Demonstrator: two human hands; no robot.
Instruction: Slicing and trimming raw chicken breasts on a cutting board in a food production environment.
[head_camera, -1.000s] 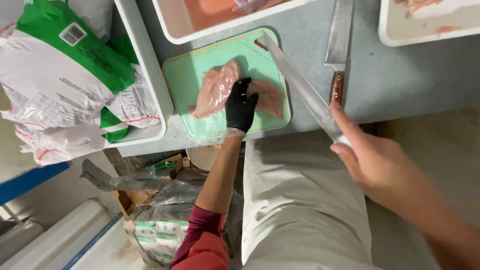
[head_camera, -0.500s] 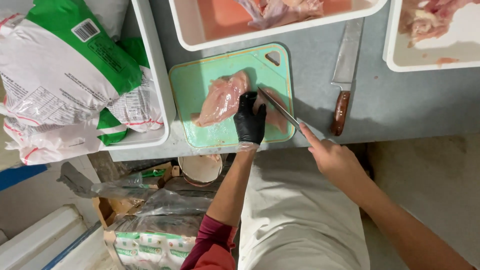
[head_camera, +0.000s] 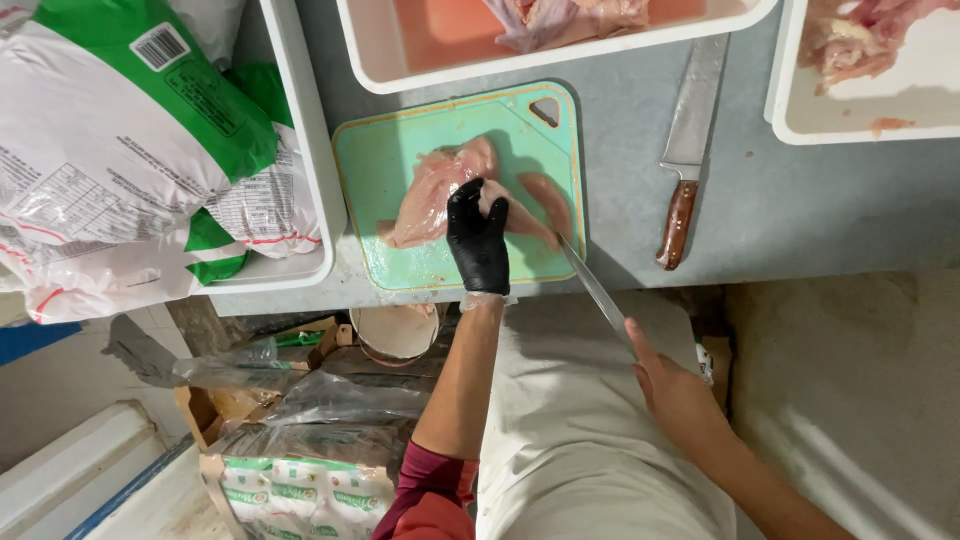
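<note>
A raw chicken breast (head_camera: 432, 190) lies on a mint-green cutting board (head_camera: 375, 155) at the near edge of the grey counter. My left hand (head_camera: 478, 240), in a black glove, presses down on the meat's near right part. A cut strip of meat (head_camera: 545, 195) lies just to the right of the glove. My right hand (head_camera: 680, 395), bare, grips the handle of a long thin knife (head_camera: 597, 292). The blade's tip is at the board's near right corner, beside the gloved fingers. My right hand is off the counter, over my light apron.
A second knife (head_camera: 690, 130) with a brown handle lies on the counter right of the board. White trays (head_camera: 400, 70) (head_camera: 790, 115) with raw meat stand behind. A white tray (head_camera: 310, 180) at the left holds green-and-white bags (head_camera: 120, 150). Below the counter are a bowl (head_camera: 395, 330) and a cardboard box (head_camera: 300, 420).
My right hand has drawn the long knife back toward my body, from high over the board down to its near right corner. The gloved hand stays pressed on the chicken.
</note>
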